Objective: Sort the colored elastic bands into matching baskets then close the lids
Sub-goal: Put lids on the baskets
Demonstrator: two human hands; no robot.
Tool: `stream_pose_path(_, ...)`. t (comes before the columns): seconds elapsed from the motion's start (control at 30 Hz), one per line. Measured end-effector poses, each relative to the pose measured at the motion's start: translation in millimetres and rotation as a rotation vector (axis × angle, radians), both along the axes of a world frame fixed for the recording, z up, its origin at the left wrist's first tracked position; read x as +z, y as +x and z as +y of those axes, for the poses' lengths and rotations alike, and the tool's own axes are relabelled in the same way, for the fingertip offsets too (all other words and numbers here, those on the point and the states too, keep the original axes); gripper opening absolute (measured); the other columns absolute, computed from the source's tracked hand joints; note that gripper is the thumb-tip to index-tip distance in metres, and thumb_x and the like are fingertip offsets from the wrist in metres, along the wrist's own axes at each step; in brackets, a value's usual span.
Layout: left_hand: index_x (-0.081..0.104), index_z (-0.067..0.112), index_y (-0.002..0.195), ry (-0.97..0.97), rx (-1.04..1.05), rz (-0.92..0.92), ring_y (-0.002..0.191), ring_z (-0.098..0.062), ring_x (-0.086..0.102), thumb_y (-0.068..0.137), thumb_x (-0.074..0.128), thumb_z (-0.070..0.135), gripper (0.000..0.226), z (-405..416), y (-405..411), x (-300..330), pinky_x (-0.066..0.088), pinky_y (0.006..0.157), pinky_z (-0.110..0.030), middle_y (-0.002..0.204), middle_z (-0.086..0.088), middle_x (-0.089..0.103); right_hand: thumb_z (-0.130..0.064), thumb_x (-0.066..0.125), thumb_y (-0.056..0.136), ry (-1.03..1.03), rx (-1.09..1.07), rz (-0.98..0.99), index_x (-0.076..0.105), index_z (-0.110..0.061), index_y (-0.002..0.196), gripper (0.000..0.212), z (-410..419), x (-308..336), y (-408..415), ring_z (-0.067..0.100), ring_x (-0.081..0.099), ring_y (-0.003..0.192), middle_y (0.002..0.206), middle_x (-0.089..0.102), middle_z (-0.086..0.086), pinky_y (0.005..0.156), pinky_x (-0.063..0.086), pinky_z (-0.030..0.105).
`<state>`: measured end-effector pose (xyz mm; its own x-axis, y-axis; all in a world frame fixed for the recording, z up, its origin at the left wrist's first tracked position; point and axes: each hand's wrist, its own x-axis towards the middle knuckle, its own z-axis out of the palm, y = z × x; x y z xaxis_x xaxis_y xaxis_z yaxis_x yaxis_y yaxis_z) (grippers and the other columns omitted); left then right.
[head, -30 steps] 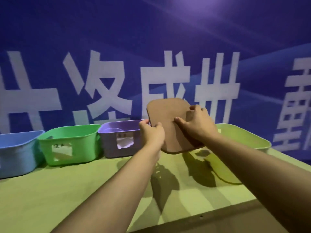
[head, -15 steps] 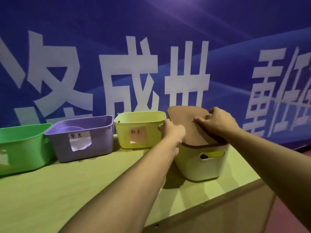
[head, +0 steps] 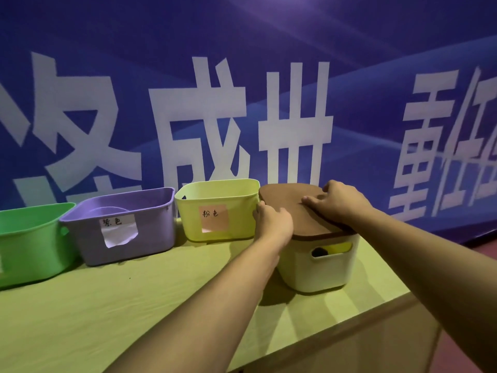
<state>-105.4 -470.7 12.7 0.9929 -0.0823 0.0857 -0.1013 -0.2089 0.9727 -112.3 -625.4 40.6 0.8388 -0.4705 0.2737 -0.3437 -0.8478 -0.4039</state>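
A brown lid point(head: 293, 208) lies on top of the cream basket point(head: 317, 267) at the right end of the row. My left hand point(head: 273, 224) holds the lid's left edge with curled fingers. My right hand point(head: 338, 201) rests on the lid's far right part, fingers spread over it. To the left stand an open yellow basket point(head: 215, 211) with a pink label, an open purple basket point(head: 121, 224) with a white label, and an open green basket point(head: 29, 243). No elastic bands can be made out inside the baskets.
The baskets stand in a row on a yellow-green table point(head: 107, 319) whose front right edge point(head: 349, 327) runs close to the cream basket. A blue banner point(head: 242, 76) with large white characters stands right behind the row.
The lid went from held in the air to lying on the cream basket. Both hands came down with it and stayed on it; my view shifted right.
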Motion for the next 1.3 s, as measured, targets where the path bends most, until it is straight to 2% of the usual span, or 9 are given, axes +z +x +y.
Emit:
stream_pose_path(0.13, 0.003, 0.028, 0.164, 0.004, -0.016, -0.035, 0.148, -0.027, 0.036, 0.11, 0.036, 0.02, 0.064, -1.4, -5.3, -1.0, 0.034, 0.119, -0.043, 0.168, 0.0, 0.022, -0.067, 0.048, 0.097, -0.046, 0.072, 0.063, 0.055, -0.017, 0.139, 0.066, -0.3, -1.1, 2.4, 0.024, 0.064, 0.104, 0.123, 0.066, 0.005, 0.084, 0.057, 0.035)
stream_pose_path(0.2, 0.007, 0.025, 0.165, 0.038, -0.037, -0.035, 0.149, -0.026, 0.034, 0.11, 0.035, 0.018, 0.062, -1.4, -3.5, -1.3, 0.032, 0.118, -0.039, 0.17, 0.001, 0.015, -0.063, 0.04, 0.102, -0.056, 0.123, 0.128, 0.054, -0.021, 0.144, 0.061, 0.4, -0.2, 2.5, 0.026, 0.063, 0.116, 0.133, 0.063, 0.006, 0.096, 0.055, 0.038)
stream_pose_path(0.33, 0.016, 0.014, 0.164, 0.236, -0.09, -0.1, 0.156, -0.022, 0.017, 0.103, 0.041, 0.014, 0.066, 2.6, 7.7, 2.3, 0.025, 0.125, -0.039, 0.172, 0.007, -0.011, -0.057, 0.032, 0.107, -0.033, 0.169, 0.209, 0.048, -0.022, 0.15, 0.058, 2.9, 3.4, 4.1, 0.029, 0.057, 0.128, 0.144, 0.056, 0.007, 0.104, 0.046, 0.039)
stream_pose_path(0.47, 0.024, 0.017, 0.162, 0.336, -0.136, -0.183, 0.158, -0.02, 0.005, 0.093, 0.053, 0.02, 0.075, 8.0, 33.8, 21.6, 0.017, 0.128, -0.044, 0.172, 0.006, 0.0, -0.056, 0.036, 0.106, -0.007, 0.176, 0.221, 0.044, -0.021, 0.151, 0.057, -2.0, 3.4, 10.2, 0.03, 0.056, 0.127, 0.145, 0.054, 0.01, 0.109, 0.047, 0.042)
stream_pose_path(0.6, 0.026, 0.017, 0.162, 0.616, -0.196, -0.273, 0.159, -0.019, -0.003, 0.101, 0.046, 0.032, 0.066, -0.8, 53.9, 31.1, 0.005, 0.127, -0.04, 0.173, 0.0, 0.003, -0.057, 0.04, 0.105, -0.023, 0.166, 0.218, 0.043, -0.022, 0.149, 0.056, -9.6, 8.4, 21.4, 0.029, 0.057, 0.123, 0.143, 0.051, 0.01, 0.107, 0.049, 0.044)
stream_pose_path(0.77, 0.017, 0.011, 0.163, 0.801, -0.284, -0.228, 0.159, -0.022, -0.003, 0.107, 0.033, 0.048, 0.069, -6.2, 65.8, 22.0, 0.001, 0.127, -0.036, 0.173, -0.008, 0.001, -0.055, 0.028, 0.108, -0.021, 0.275, 0.272, 0.028, -0.029, 0.16, 0.058, -6.1, 10.3, 41.3, 0.032, 0.035, 0.149, 0.167, 0.028, 0.008, 0.121, 0.032, 0.048)
stream_pose_path(1.03, 0.029, 0.008, 0.158, 0.786, -0.295, -0.238, 0.156, -0.026, 0.015, 0.105, 0.04, 0.045, 0.066, -9.1, 75.6, 19.7, 0.013, 0.124, -0.036, 0.167, -0.012, 0.024, -0.056, 0.028, 0.108, -0.102, 0.302, 0.319, 0.028, -0.032, 0.16, 0.058, -6.1, 4.5, 50.5, 0.029, 0.031, 0.151, 0.168, 0.028, 0.005, 0.121, 0.029, 0.046)
stream_pose_path(1.17, 0.026, 0.01, 0.16, 0.722, -0.279, -0.234, 0.158, -0.024, 0.01, 0.104, 0.044, 0.046, 0.069, -8.1, 80.3, 12.9, 0.012, 0.126, -0.038, 0.17, -0.01, 0.018, -0.057, 0.026, 0.108, -0.132, 0.303, 0.308, 0.028, -0.031, 0.161, 0.059, -5.5, 3.8, 48.2, 0.029, 0.028, 0.153, 0.168, 0.026, 0.005, 0.122, 0.027, 0.048)
stream_pose_path(1.3, 0.034, 0.01, 0.158, 0.575, -0.228, -0.221, 0.157, -0.023, 0.014, 0.102, 0.051, 0.04, 0.066, -9.3, 80.3, 7.7, 0.015, 0.127, -0.038, 0.169, -0.009, 0.023, -0.059, 0.034, 0.105, -0.118, 0.258, 0.233, 0.043, -0.029, 0.154, 0.058, -5.0, 2.7, 41.5, 0.028, 0.051, 0.135, 0.154, 0.049, 0.006, 0.112, 0.045, 0.046)
